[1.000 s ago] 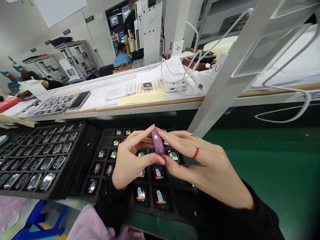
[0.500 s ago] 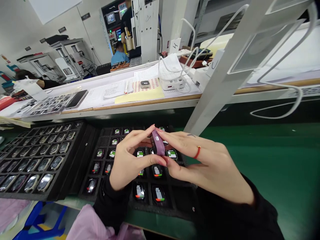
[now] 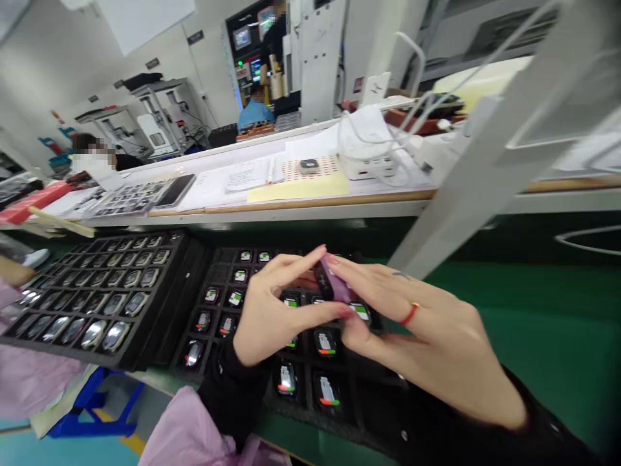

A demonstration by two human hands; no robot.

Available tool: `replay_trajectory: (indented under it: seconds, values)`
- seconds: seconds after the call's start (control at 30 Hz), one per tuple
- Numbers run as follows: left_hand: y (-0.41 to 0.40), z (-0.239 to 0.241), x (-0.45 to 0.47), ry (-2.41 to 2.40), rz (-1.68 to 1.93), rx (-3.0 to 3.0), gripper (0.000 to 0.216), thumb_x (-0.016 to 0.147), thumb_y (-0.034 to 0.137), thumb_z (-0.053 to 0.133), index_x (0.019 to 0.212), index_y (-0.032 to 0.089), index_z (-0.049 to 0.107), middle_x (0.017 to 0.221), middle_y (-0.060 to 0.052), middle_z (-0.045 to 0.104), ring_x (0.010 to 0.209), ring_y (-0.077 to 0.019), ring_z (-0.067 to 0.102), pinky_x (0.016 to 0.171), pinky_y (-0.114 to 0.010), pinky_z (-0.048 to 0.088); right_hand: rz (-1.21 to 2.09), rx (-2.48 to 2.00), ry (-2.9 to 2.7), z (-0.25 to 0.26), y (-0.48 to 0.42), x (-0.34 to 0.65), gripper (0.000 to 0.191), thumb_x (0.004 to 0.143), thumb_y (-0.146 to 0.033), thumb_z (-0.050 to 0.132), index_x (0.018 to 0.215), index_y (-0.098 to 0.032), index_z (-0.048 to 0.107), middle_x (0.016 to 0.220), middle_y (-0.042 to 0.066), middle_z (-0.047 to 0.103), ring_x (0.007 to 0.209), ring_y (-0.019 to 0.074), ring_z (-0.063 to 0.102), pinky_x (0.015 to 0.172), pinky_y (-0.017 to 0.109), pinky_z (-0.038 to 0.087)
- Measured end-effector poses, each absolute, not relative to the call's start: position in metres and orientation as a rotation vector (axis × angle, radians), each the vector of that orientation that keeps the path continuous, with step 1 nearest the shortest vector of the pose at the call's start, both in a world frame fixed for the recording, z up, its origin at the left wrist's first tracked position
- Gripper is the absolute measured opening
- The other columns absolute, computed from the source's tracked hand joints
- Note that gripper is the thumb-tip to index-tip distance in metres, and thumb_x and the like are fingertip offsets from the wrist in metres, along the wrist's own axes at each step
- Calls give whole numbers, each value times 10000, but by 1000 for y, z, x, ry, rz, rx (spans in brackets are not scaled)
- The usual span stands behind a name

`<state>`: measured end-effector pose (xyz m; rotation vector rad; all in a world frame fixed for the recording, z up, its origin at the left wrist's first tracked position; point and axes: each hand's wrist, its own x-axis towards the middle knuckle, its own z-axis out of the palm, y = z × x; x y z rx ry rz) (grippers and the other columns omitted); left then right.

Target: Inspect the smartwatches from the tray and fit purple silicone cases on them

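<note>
Between the fingertips of both hands is a smartwatch body (image 3: pixel 340 288) with a purple case and a dark face turned to the left. My left hand (image 3: pixel 272 310) pinches its left side with thumb and fingers. On the other side my right hand (image 3: pixel 412 330), with a red ring, grips the purple edge. Below them lies a black foam tray (image 3: pixel 361 414) whose cells hold several dark watch bodies with green, white or orange-red labels, such as one labelled watch (image 3: pixel 327 390). My hands cover part of this tray.
To the left stands a stack of black foam trays (image 3: pixel 160 304) filled with watches. A shelf (image 3: pixel 218 217) behind carries papers, a small watch case (image 3: pixel 309 166) and a white charger (image 3: pixel 371 165). A slanted white post (image 3: pixel 451 188) rises at right. Other people are in the background.
The view has shifted left, so things appear farther right. The held watch has turned, showing more of its dark face. At far left a person's pink sleeve and hand now show.
</note>
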<state>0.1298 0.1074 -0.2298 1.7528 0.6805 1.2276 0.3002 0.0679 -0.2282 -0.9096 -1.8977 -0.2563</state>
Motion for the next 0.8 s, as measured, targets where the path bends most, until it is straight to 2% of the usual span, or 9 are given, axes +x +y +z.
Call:
replay_trajectory:
  seconds: [0.1, 0.2, 0.37, 0.5, 0.57, 0.7, 0.8]
  values:
    - [104, -229, 130, 731, 1242, 1734, 650, 665, 248, 844, 1278, 193, 635, 1049, -58, 625, 872, -132, 633, 851, -242, 554, -296, -893, -1889, -234, 71, 298, 578, 849, -90, 593, 1400, -232, 493, 1216, 6, 638, 1089, 131, 637, 1047, 256, 497]
    - [103, -227, 131, 791, 1281, 1742, 645, 648, 259, 851, 1245, 117, 654, 1005, -76, 643, 822, -124, 623, 825, -222, 541, -272, -847, -1924, -241, 77, 298, 622, 885, -133, 572, 1474, -255, 415, 1247, -8, 616, 1061, 136, 629, 1004, 261, 479]
    - [100, -226, 133, 812, 1368, 1796, 613, 657, 284, 841, 1209, 76, 672, 961, -84, 659, 789, -120, 615, 797, -206, 519, -152, -833, -1886, -247, 78, 297, 602, 915, -187, 514, 1478, -357, 386, 1263, -52, 595, 1013, 178, 620, 880, 360, 488]
    - [100, -226, 132, 821, 1399, 1835, 594, 670, 279, 832, 1204, 70, 674, 954, -80, 655, 790, -109, 611, 806, -187, 509, -155, -822, -1883, -246, 78, 294, 608, 917, -184, 494, 1482, -373, 372, 1264, -55, 592, 1005, 189, 616, 845, 388, 505]
    - [101, -227, 132, 822, 1411, 1862, 595, 674, 284, 830, 1208, 73, 672, 953, -76, 656, 783, -104, 611, 794, -183, 512, -191, -823, -1890, -245, 79, 293, 618, 910, -158, 505, 1484, -347, 379, 1252, -36, 604, 1012, 175, 625, 877, 359, 513]
    - [103, -228, 132, 832, 1403, 1928, 594, 699, 299, 818, 1237, 106, 656, 980, -62, 660, 794, -108, 624, 800, -205, 535, -354, -832, -1906, -242, 80, 293, 610, 876, -97, 552, 1461, -214, 429, 1210, 31, 634, 1041, 155, 639, 971, 293, 509]
    - [105, -230, 131, 808, 1393, 1985, 590, 736, 310, 795, 1281, 159, 628, 1038, -53, 653, 854, -118, 643, 848, -228, 554, -363, -841, -1903, -238, 79, 293, 569, 834, -55, 569, 1389, -151, 481, 1199, 67, 641, 1053, 168, 640, 953, 297, 530]
